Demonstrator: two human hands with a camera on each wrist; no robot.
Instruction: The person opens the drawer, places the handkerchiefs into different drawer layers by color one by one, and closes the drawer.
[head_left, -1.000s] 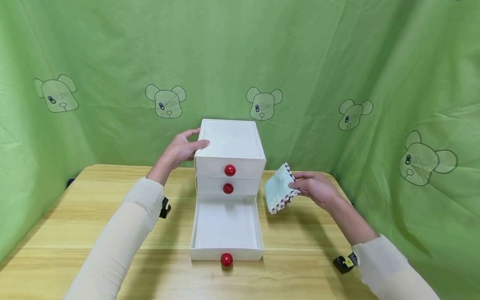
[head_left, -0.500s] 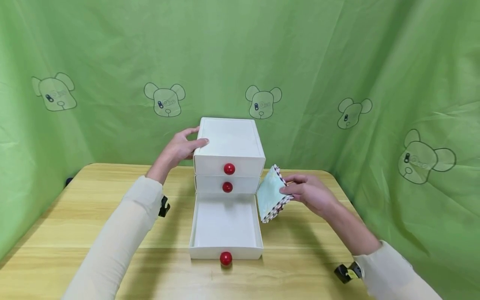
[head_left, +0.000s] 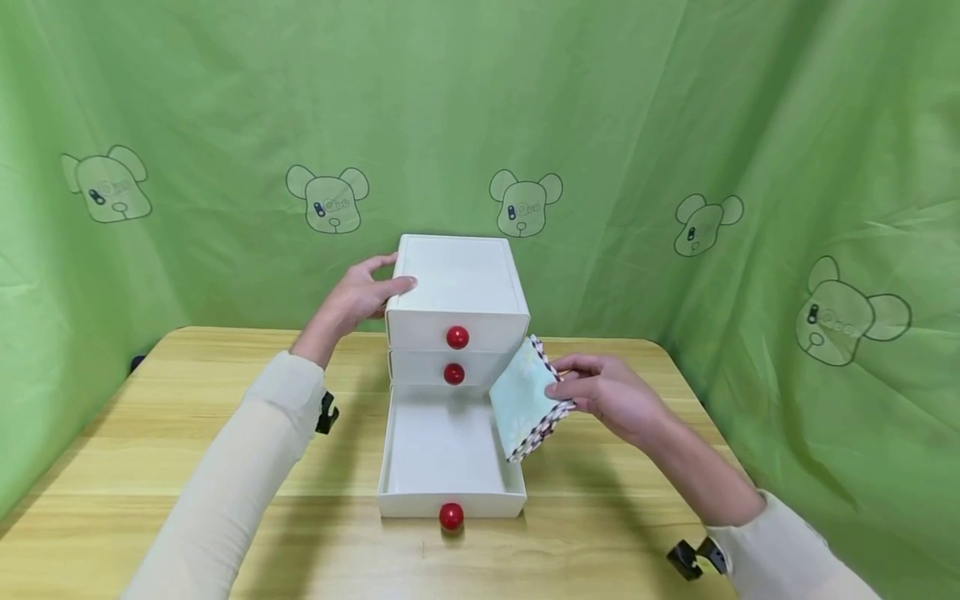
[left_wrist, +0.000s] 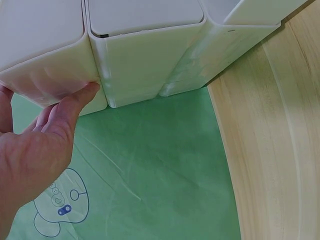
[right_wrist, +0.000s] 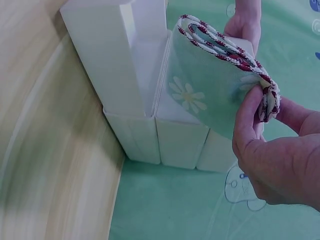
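- Wooden table (head_left: 150,467) fills the lower frame, green cartoon-bear backdrop (head_left: 675,125) behind and on both sides.
- Nearest, bottom centre: bottom drawer (head_left: 450,454) pulled fully out toward the camera, red knob (head_left: 451,516) at its front, nothing visible inside.
- Right of centre: right hand (head_left: 611,398) pinches a folded cloth (head_left: 525,406) by one edge, thumb on one side and fingers on the other; right wrist view shows pale green fabric with a daisy print and red-white braided trim.
- Cloth is held tilted, its free edge hanging over the right wall of the open drawer, not yet in it; the edge pinch probably keeps the folds together.
- Centre, farther back: white three-drawer cabinet (head_left: 457,287), upper two drawers closed with red knobs.
- Left of centre, farthest: left hand (head_left: 360,302) rests on the cabinet's upper left side, fingers fairly straight and pressed to the wall, thumb on the top edge; likely steadying the light box while the drawer is out.
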